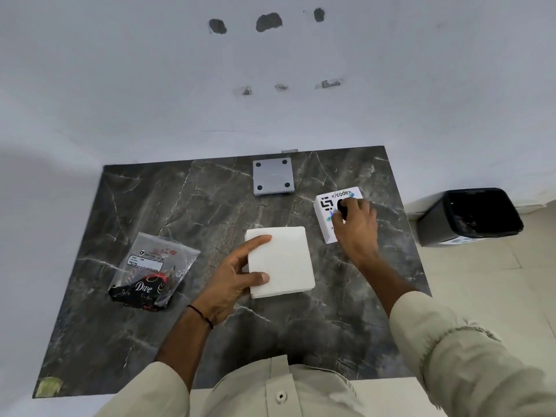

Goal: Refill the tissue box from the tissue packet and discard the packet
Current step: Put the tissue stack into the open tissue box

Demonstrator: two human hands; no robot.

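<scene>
Left hand (231, 284) grips the tissue stack (281, 261); right hand (356, 224) grips the tissue box (326, 206) at 2 o'clock. Emptied packet (153, 275) at 9; bin (469, 216) off the table (210, 206) at 3.

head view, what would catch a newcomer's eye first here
The white tissue stack in the middle of the dark marble table stands out most, with the left hand gripping its left edge. To its right, the right hand rests on the white printed tissue box. The emptied packet lies at the left, and a black bin stands on the floor at the right.
</scene>
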